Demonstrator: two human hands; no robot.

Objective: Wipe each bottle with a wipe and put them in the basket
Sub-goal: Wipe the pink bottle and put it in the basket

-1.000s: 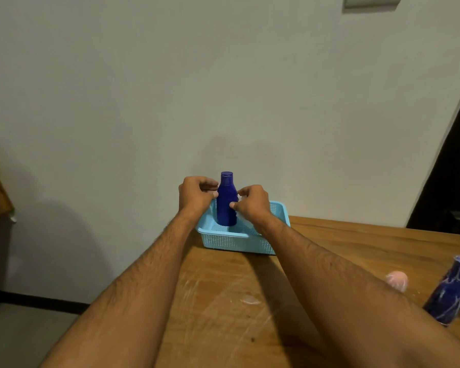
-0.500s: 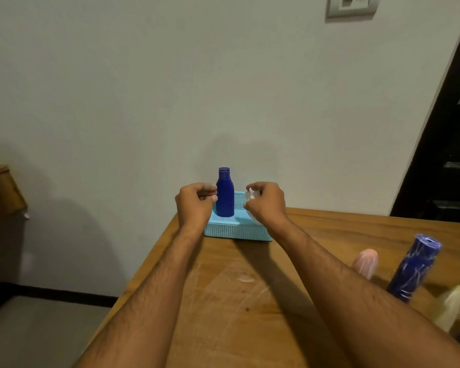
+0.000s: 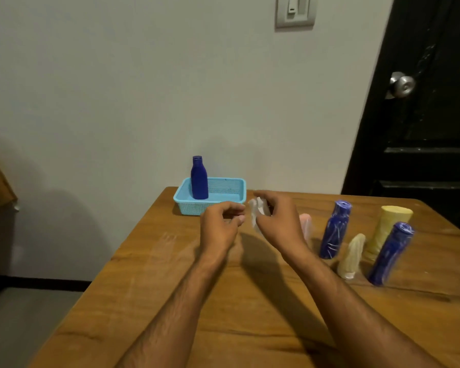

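Blue plastic bottle point(image 3: 199, 179) stands upright in the left end of the light-blue basket point(image 3: 231, 202) at twelve o'clock on the wooden surface point(image 3: 149, 288). Right hand point(image 3: 279, 221) pinches a crumpled white wipe point(image 3: 258, 208); left hand point(image 3: 219, 227) hangs loosely curled, holding nothing. Two more blue bottles point(image 3: 334, 229) stand at three o'clock.

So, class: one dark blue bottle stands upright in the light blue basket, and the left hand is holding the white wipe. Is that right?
Not quite. In the head view the right hand holds the white wipe; the left hand holds nothing. The dark blue bottle does stand upright in the light blue basket.
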